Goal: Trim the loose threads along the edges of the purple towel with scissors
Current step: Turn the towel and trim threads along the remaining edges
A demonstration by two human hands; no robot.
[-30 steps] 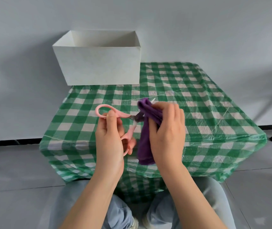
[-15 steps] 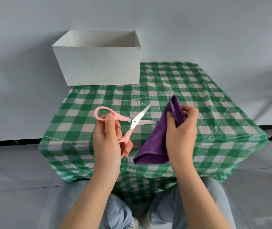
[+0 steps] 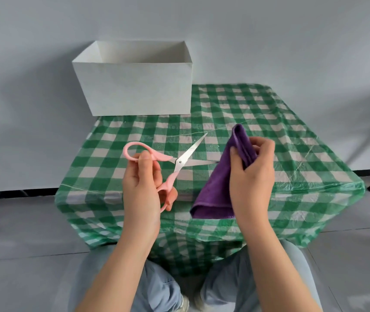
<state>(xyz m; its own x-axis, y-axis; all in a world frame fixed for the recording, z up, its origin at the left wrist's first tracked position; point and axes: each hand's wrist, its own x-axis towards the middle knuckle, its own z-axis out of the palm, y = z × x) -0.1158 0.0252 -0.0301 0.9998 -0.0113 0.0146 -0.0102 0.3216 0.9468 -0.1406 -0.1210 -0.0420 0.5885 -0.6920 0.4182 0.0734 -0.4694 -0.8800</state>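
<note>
Scene: a seated person works above a small table [image 3: 258, 122] draped in a green-and-white checked plastic cover, seen from the head camera looking down over both forearms and light blue trousers [image 3: 157, 289].

Left hand: the left hand [image 3: 142, 188] grips a pair of pink-handled scissors [image 3: 175, 164], fingers curled through and around the 2 handle loops, with one loop arching up past the fingertips.

Scissors: the 2 steel blades stand apart in a wide V, one tip pointing up toward the far side of the table, the other pointing right toward the cloth; that lower blade tip lies just beside the towel's left edge, and whether it touches cannot be told.

Right hand: the right hand [image 3: 252, 174] pinches the purple towel [image 3: 217, 190] near its top, thumb on the near face and fingers curled round the bunched folds behind.

Towel: held up in the air above the table's front part, to the right of the scissors, gathered to a narrow peak at the top and fanning out to a wider hemmed edge at the bottom, which hangs free of the tabletop.

Container: 1 white open-topped box [image 3: 134, 86] stands at the table's far left corner against the grey wall; only its bare white inner walls show, and its floor is hidden by the near wall.

Floor: grey tiles [image 3: 22, 233] around the table.
</note>
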